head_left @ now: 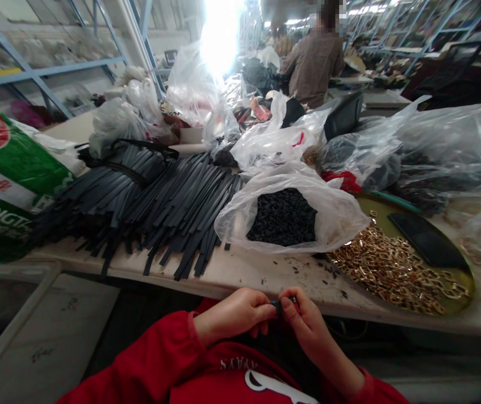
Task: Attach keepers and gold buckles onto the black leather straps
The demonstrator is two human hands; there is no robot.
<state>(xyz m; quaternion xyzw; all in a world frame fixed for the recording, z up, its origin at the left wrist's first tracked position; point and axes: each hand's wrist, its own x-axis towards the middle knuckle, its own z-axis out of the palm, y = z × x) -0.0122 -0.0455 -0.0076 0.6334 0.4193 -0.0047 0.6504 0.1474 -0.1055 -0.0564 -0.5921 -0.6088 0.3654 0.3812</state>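
My left hand (240,314) and my right hand (303,320) meet in front of my body, just off the table's front edge. Fingers of both are pinched round a small dark piece (277,306), mostly hidden by the fingertips. A bit of red shows at my right fingers. Beyond them on the table (223,275) lie dark flat strips (189,202) in a spread pile. An open clear plastic bag (341,219) holds many small black pieces (284,216). To its right, a round tray (470,280) carries small gold metal buckles (387,264) and a black phone-like slab (429,238).
A green bag (17,179) stands at the left. Filled plastic bags (274,134) crowd the table's back. Farther off, a person (314,62) faces away. Blue metal shelving (55,70) rises behind at left. Small black bits lie near the table's front edge.
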